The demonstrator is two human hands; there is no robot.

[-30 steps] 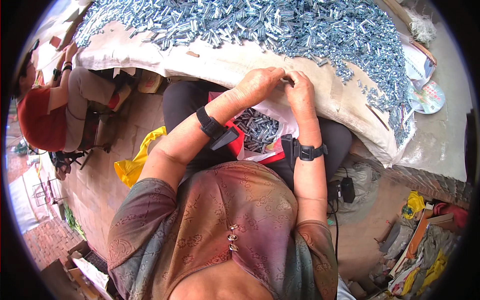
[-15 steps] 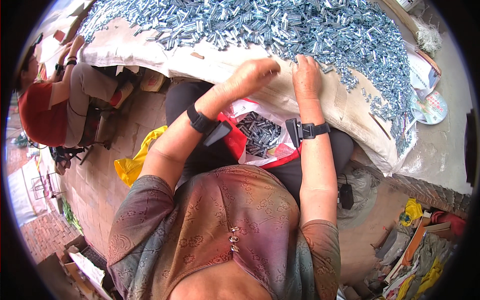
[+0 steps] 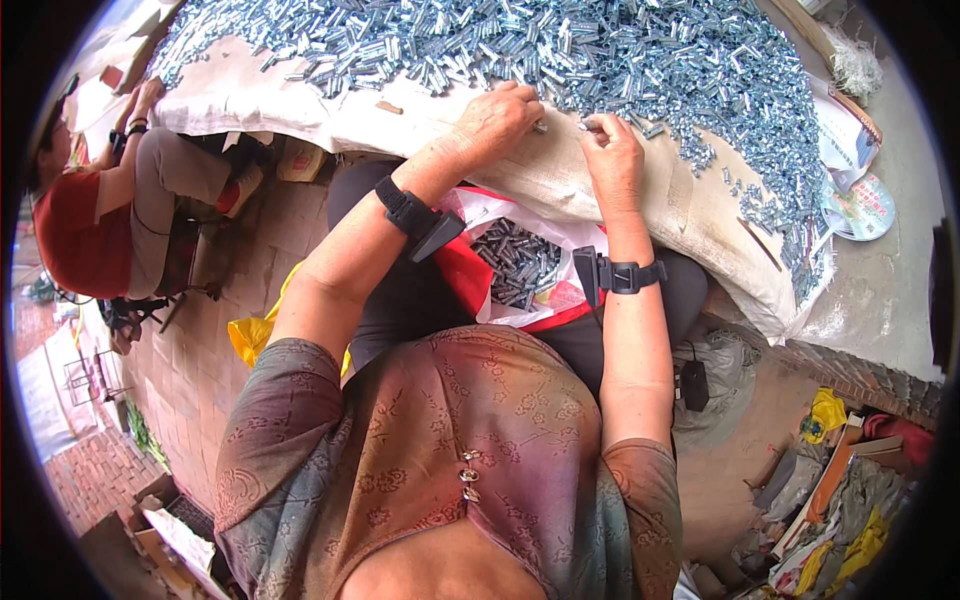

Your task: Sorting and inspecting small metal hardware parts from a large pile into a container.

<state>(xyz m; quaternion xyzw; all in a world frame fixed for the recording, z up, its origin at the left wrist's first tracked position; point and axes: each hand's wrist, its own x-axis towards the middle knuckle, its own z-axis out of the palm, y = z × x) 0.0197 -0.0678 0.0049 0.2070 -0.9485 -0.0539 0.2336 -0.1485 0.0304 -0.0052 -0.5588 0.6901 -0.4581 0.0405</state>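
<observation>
Head view: left hand (image 3: pixel 500 118) and right hand (image 3: pixel 614 158) each pinched nearly closed on a small metal piece (image 3: pixel 540 127); lap bag (image 3: pixel 470 283) part-filled, big heap (image 3: pixel 520 42) left on surface (image 3: pixel 335 118)

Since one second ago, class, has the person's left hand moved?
Yes: judged against the brown strip on the cloth, the left hand has moved forward, toward the metal pieces.

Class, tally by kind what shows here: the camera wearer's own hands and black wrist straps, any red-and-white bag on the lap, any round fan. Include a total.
Hands: 2
Black wrist straps: 2
Red-and-white bag: 1
Round fan: 1
Total: 6
</observation>
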